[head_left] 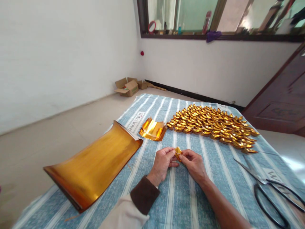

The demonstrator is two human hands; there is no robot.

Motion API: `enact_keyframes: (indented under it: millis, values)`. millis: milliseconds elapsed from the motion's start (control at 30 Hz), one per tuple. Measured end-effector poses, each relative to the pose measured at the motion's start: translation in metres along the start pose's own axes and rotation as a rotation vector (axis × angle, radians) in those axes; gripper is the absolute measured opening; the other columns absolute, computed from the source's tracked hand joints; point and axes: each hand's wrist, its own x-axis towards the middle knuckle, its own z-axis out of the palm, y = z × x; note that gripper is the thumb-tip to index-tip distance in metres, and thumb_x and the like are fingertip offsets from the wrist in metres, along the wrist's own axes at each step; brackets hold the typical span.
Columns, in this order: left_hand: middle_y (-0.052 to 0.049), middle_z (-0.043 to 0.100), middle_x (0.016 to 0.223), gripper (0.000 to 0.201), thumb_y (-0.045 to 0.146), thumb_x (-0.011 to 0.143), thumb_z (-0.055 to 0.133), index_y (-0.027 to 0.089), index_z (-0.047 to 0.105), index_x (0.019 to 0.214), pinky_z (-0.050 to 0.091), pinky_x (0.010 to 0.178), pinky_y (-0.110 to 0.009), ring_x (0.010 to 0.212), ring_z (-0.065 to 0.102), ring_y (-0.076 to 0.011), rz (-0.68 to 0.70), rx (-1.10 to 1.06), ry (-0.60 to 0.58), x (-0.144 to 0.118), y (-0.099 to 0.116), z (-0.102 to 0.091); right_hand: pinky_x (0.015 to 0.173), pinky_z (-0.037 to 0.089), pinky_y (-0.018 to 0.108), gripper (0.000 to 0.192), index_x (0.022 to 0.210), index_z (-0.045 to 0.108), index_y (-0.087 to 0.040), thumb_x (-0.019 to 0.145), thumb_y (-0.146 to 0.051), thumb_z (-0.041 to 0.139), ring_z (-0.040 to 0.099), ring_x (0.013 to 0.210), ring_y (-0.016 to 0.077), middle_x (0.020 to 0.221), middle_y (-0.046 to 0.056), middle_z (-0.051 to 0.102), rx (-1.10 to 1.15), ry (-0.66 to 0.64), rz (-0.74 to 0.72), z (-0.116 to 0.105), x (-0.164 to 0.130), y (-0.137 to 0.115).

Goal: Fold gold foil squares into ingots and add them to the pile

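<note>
Between my two hands is a small folded piece of gold foil paper [178, 152], held above the striped cloth. My left hand [163, 163] pinches its left side between thumb and fingers. On the right side, my right hand [193, 163] grips it the same way, thumb toward me. Past my hands lies a short stack of curled gold foil sheets [152, 128]. A large batch of folded gold paper ingots [212, 124] spreads in rows over the far right of the table. To my left rests a big stack of gold foil sheets [95, 165], its edges curling up.
Black-handled scissors [262, 181] lie partly spread at the right. A blue and white striped tablecloth [181, 203] covers the table. Cardboard boxes [130, 87] stand on the floor by the far wall. A dark red door [281, 92] is at the right.
</note>
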Motion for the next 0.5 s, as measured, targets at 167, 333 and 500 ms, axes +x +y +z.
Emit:
enact_keyframes:
  millis: [167, 333, 500]
  values:
    - [-0.008, 0.071, 0.078, 0.014, 0.023, 0.073, 0.069, 0.011, 0.067, 0.082, 0.055, 0.049, -0.020, 0.065, 0.068, -0.0154, 0.012, 0.006, -0.015, -0.0004, -0.0011, 0.0011, 0.061, 0.043, 0.028, 0.030, 0.063, 0.059, -0.020, 0.074, -0.045, 0.069, 0.055, 0.065, 0.0159, 0.071, 0.002, 0.063, 0.001, 0.007, -0.018, -0.0008, -0.0002, -0.0003]
    - [-0.008, 0.071, 0.077, 0.019, 0.027, 0.070, 0.073, 0.011, 0.068, 0.079, 0.055, 0.049, -0.020, 0.064, 0.067, -0.0155, 0.039, 0.014, -0.012, 0.0012, -0.0049, 0.0018, 0.061, 0.042, 0.028, 0.031, 0.060, 0.058, -0.019, 0.075, -0.044, 0.068, 0.055, 0.063, 0.0154, 0.069, 0.002, 0.062, -0.013, 0.011, -0.048, -0.0010, -0.0004, -0.0003]
    - [-0.007, 0.070, 0.074, 0.023, 0.031, 0.068, 0.075, 0.012, 0.068, 0.078, 0.054, 0.048, -0.020, 0.063, 0.067, -0.0156, 0.051, 0.034, -0.004, 0.0026, -0.0071, 0.0024, 0.064, 0.044, 0.028, 0.028, 0.064, 0.060, -0.019, 0.076, -0.043, 0.067, 0.057, 0.066, 0.0166, 0.070, 0.002, 0.063, -0.014, -0.002, -0.052, -0.0012, -0.0012, -0.0035]
